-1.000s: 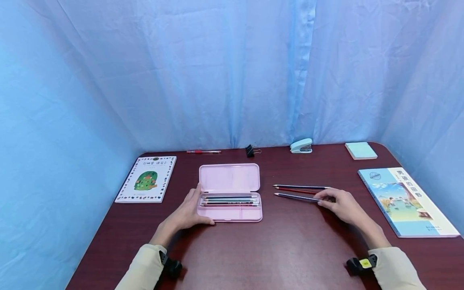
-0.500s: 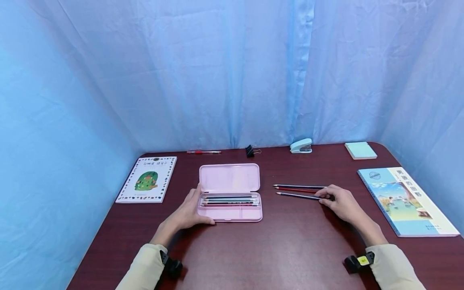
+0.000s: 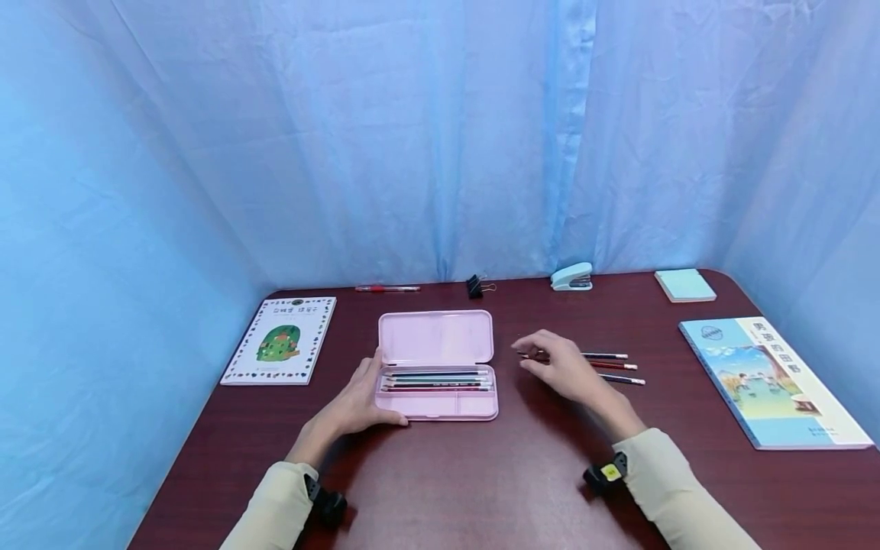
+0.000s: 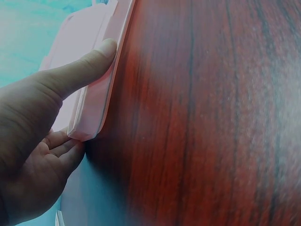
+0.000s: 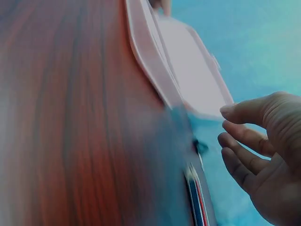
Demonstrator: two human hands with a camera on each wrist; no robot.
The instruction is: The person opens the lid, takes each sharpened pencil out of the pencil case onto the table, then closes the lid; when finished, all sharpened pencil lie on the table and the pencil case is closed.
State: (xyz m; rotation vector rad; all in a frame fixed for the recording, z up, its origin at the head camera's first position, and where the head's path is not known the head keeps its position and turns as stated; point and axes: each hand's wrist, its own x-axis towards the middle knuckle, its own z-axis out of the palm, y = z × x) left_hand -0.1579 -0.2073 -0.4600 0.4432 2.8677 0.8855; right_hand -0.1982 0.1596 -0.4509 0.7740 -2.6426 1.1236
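A pink pencil case [image 3: 440, 418] lies with its lid tipped back, several pencils [image 3: 433, 384] lined up in its long compartment. My left hand [image 3: 354, 397] grips its left end. In the left wrist view, the thumb [image 4: 94, 66] presses the front side, with the other fingers at the corner. To the right of the case, my right hand [image 3: 560, 367] is above three loose pencils [image 3: 615, 366], covering their pointed ends in the head view. Nothing is between its slightly bent fingers in the right wrist view, where the pencils [image 5: 196, 200] lie below.
At the left sits a white booklet [image 3: 278, 341]; a larger picture book [image 3: 770, 386] lies at the right. Along the back edge are a red pen [image 3: 387, 289], a black binder clip [image 3: 474, 286], a pale stapler [image 3: 572, 276] and a notepad [image 3: 685, 286]. Blue curtains surround the table [image 3: 495, 481].
My right hand has let go of the nearest loose pencil's back end and moved left over the points. That pencil now lies closer to the other two. My left hand stays on the case.
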